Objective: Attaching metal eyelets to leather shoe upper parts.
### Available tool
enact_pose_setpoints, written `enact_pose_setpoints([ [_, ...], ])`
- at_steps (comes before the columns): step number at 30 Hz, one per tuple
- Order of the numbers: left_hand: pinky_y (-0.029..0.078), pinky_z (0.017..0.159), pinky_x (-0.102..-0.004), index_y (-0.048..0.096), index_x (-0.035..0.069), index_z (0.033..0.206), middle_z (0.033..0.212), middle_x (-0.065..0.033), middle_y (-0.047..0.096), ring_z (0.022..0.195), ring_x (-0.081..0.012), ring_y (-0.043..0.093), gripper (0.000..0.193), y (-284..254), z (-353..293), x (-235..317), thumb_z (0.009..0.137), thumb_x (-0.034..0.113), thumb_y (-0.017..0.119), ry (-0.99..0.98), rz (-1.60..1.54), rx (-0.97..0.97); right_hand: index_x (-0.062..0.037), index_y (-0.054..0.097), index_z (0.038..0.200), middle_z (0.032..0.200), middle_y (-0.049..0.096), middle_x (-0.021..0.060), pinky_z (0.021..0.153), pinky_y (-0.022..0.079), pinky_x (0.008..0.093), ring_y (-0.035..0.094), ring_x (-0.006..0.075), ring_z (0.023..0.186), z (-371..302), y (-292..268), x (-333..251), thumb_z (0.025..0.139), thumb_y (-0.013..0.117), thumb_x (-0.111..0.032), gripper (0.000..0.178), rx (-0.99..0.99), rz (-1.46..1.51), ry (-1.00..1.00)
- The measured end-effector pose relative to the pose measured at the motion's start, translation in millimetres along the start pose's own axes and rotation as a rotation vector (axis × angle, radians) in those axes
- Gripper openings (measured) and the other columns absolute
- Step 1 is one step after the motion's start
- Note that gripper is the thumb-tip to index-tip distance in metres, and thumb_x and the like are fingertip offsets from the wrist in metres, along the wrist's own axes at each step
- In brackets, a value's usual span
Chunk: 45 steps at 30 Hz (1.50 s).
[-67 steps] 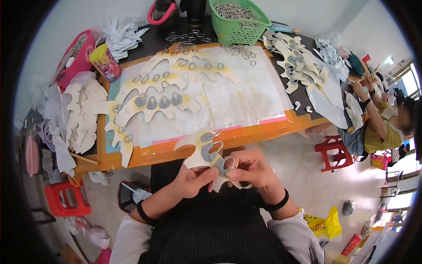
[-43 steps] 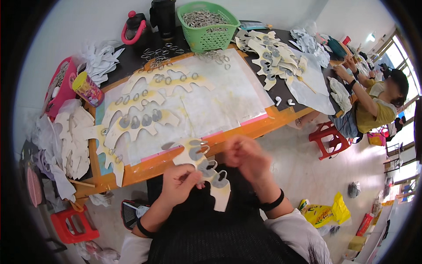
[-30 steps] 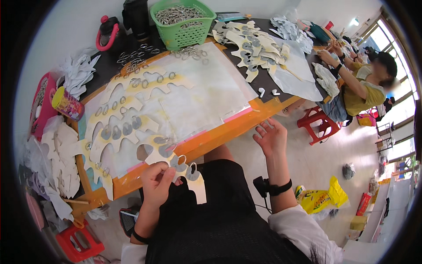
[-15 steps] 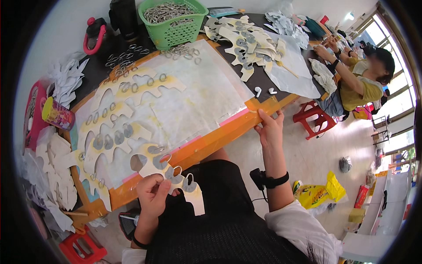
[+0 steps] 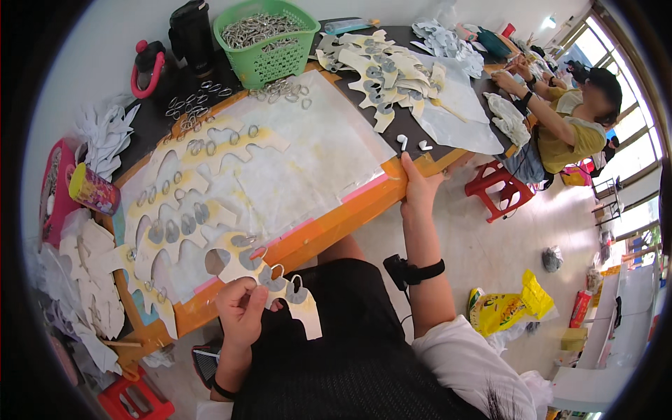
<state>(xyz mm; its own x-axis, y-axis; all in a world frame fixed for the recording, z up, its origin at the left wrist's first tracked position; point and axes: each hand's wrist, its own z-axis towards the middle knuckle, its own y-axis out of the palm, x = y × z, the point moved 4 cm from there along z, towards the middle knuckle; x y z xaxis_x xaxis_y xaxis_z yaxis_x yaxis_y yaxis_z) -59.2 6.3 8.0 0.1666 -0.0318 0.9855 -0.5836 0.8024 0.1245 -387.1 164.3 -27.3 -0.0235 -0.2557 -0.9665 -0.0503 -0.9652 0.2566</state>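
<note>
My left hand [image 5: 239, 311] is closed in a pinch on a cream scalloped cut-out strip [image 5: 306, 318] at the table's near edge. Grey oval patches and metal rings sit along this strip, and part of it lies behind my fingers. At the orange-taped table edge [image 5: 381, 196], my right hand [image 5: 420, 192] has its thumb and a finger spread apart, holding nothing. More cut-out strips [image 5: 227, 140] lie on the paper sheet [image 5: 315, 140] at the left, some bearing rings, others with grey ovals.
A green basket of metal rings [image 5: 269, 59] stands at the back, with loose rings [image 5: 280, 91] beside it. Strips with grey ovals [image 5: 388, 73] are heaped farther right, beyond white earbuds [image 5: 402, 142]. A co-worker [image 5: 574, 133] sits at the right. A yellow cup [image 5: 91, 189] stands at left.
My right hand has shifted slightly left and up along the table edge, its finger now reaching nearer the earbuds. My left hand keeps its pinch on the strip. The view has tilted a little.
</note>
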Motion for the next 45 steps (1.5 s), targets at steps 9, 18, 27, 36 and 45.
enact_pose_setpoints([
  [9, 0.050, 0.054, -0.0263, 0.048, -0.003, 0.069, 0.064, -0.0067, 0.055, 0.054, -0.0114, 0.056, 0.018, -3, 0, -5, 0.087, -0.002, 0.051, -0.010, -0.031, 0.030, -0.0087, 0.022, 0.128, 0.112, 0.042, 0.0112, 0.056, 0.047, 0.0331, 0.053, 0.0191, 0.092, -14, -22, -10, 0.077, 0.068, -0.016, 0.069, -0.231, -0.180, 0.354],
  [18, 0.049, 0.054, -0.0269, 0.048, -0.003, 0.070, 0.066, -0.0071, 0.054, 0.054, -0.0130, 0.056, 0.017, -3, -1, -10, 0.087, 0.000, 0.052, -0.016, -0.029, 0.010, -0.0192, 0.013, 0.138, 0.124, 0.033, 0.0107, 0.067, 0.046, 0.0288, 0.047, 0.0173, 0.093, -33, -31, -15, 0.076, 0.062, -0.011, 0.080, -0.184, -0.123, 0.093],
  [27, 0.046, 0.051, -0.0273, 0.047, -0.001, 0.072, 0.067, -0.0043, 0.049, 0.053, -0.0134, 0.053, 0.020, -1, 0, 0, 0.090, 0.005, 0.052, 0.022, 0.012, 0.048, -0.0039, 0.046, 0.120, 0.102, 0.054, 0.0083, 0.070, 0.048, 0.0271, 0.052, 0.0129, 0.083, -85, -56, 14, 0.080, 0.051, 0.000, 0.040, -0.454, -0.201, -0.072],
  [36, 0.047, 0.055, -0.0214, 0.052, -0.005, 0.077, 0.073, -0.0073, 0.058, 0.061, -0.0098, 0.058, 0.014, 8, 2, 2, 0.090, 0.000, 0.050, 0.022, -0.048, 0.073, -0.0070, 0.026, 0.134, 0.100, 0.061, 0.0104, 0.081, 0.046, 0.0276, 0.058, 0.0134, 0.094, -194, 18, -47, 0.089, 0.056, -0.005, 0.054, -1.135, 0.034, 0.578],
  [45, 0.048, 0.069, -0.0232, 0.054, -0.005, 0.106, 0.091, -0.0079, 0.060, 0.081, -0.0112, 0.059, 0.026, 18, -3, -5, 0.085, 0.009, 0.062, -0.146, -0.309, -0.048, -0.0056, 0.031, 0.132, 0.091, 0.061, 0.0047, 0.073, 0.047, 0.0209, 0.058, 0.0091, 0.086, -192, 26, -54, 0.084, 0.056, 0.006, 0.056, -1.108, -0.018, 0.185],
])
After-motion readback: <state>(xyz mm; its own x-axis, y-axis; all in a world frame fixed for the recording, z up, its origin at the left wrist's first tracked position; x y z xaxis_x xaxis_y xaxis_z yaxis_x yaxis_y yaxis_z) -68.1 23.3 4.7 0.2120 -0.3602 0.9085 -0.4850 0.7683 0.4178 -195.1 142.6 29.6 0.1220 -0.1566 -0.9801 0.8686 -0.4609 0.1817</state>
